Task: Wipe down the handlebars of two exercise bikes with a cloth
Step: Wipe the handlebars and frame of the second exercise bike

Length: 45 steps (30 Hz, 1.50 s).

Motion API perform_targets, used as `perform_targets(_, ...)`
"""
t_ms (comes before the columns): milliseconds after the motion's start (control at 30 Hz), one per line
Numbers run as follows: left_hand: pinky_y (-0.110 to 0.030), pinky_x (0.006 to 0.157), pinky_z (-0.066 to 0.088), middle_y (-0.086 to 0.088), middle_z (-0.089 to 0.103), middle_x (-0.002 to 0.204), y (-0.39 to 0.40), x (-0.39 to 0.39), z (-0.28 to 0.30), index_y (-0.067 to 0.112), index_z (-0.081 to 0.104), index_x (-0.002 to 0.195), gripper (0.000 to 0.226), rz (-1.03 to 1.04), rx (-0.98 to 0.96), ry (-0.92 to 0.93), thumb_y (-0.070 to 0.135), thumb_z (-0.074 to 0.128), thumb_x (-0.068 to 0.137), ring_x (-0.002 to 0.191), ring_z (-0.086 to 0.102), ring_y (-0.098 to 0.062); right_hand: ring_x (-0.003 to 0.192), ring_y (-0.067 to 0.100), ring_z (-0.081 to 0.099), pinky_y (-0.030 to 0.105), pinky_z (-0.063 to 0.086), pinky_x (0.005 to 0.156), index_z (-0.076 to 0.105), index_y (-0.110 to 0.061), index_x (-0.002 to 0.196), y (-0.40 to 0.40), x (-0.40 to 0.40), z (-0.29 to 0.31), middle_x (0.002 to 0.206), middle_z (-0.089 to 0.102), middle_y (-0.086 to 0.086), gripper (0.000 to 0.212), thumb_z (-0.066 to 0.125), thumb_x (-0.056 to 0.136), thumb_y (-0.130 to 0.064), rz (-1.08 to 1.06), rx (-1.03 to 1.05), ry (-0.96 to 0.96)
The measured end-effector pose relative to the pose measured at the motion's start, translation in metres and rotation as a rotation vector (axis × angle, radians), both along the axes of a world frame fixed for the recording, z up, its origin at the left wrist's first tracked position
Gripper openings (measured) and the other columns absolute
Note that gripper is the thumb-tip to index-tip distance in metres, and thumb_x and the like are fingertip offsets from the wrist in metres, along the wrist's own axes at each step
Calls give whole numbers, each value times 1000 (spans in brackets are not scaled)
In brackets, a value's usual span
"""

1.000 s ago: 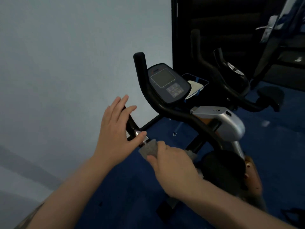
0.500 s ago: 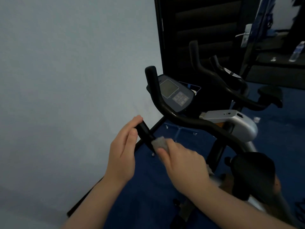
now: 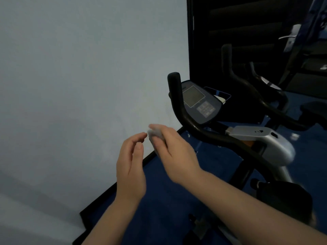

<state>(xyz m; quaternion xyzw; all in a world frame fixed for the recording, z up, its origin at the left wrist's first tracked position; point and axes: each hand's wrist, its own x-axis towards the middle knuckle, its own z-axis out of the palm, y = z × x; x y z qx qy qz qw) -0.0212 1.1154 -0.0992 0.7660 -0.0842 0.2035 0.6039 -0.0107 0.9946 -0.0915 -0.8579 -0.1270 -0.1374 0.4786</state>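
Cloth [image 3: 154, 133] sits bunched in the right hand [image 3: 174, 152], its fingers curled round it; the left hand [image 3: 131, 167] hangs loosely curled, empty, just beside. Best wrap the handlebar [image 3: 178, 106] beyond the fingers fully and drag along its length.

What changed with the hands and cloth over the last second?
The left hand let go of the black handlebar end and now hangs free, fingers loosely curled. The right hand slid the small grey cloth up along that bar end. Cloth stays gripped in the right hand.

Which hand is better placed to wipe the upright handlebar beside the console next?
The right hand, probably: it already grips the cloth and is nearer the handlebar. The left hand holds nothing.
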Motion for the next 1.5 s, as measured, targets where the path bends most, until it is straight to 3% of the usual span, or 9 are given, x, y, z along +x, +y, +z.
perform_targets(100,-4,78,41,15,66,96,0,1,0,18,63,101,28,50,-63,24,27,36,98,95,60,2,87,9,54,35,49,74,63,-21,94,10,15,16,100,54,-8,30,44,97,-43,48,-42,-43)
perform_targets(233,-6,78,42,13,65,95,1,-9,-6,18,62,99,27,22,-47,32,26,37,96,93,60,-1,94,8,53,30,49,74,63,-20,108,-7,4,0,112,52,-9,29,46,96,-41,136,-149,-161)
perform_targets(400,-6,83,42,15,65,102,9,13,6,20,62,106,26,-84,14,-15,24,38,96,103,59,-1,62,18,55,38,48,57,44,-33,81,15,20,12,69,53,-6,23,32,97,-43,-223,-120,-69)
perform_targets(500,-9,82,43,14,64,102,15,21,10,21,61,103,21,-185,78,-77,21,41,96,102,60,-6,63,20,58,38,47,52,40,-33,93,28,8,4,77,60,-2,8,37,100,-30,-329,-200,-187)
perform_targets(633,-11,81,44,13,63,100,14,33,13,22,60,103,21,-335,151,-131,28,42,93,101,61,-9,56,11,56,25,24,42,52,-30,97,21,-25,-17,74,61,-9,47,14,95,-56,-583,-434,-90)
perform_targets(800,-13,77,42,11,61,98,12,48,18,20,60,106,26,-502,435,-291,33,41,93,89,58,-6,59,27,58,32,39,47,52,-17,98,7,-21,-15,78,61,1,17,40,99,-29,-484,-630,-21)
perform_targets(1167,-34,59,36,2,52,50,-20,56,21,18,56,54,40,-374,1237,-847,32,43,90,49,48,-21,63,19,54,38,42,63,58,-14,76,-45,-74,-49,67,57,0,41,33,99,-38,-590,-521,41)
perform_targets(1400,-31,55,39,-2,50,36,-29,51,-7,15,53,41,52,-373,1230,-1003,24,43,91,34,44,-22,118,16,46,32,37,101,51,-14,124,-11,-73,-68,124,53,2,33,46,97,-32,-1116,-12,85)
perform_targets(1500,-32,56,39,-3,49,35,-33,53,-12,13,52,39,54,-342,1146,-989,24,42,91,34,43,-23,109,9,49,17,39,83,39,-19,133,15,-78,-71,128,47,-3,41,46,97,-35,-1203,485,121)
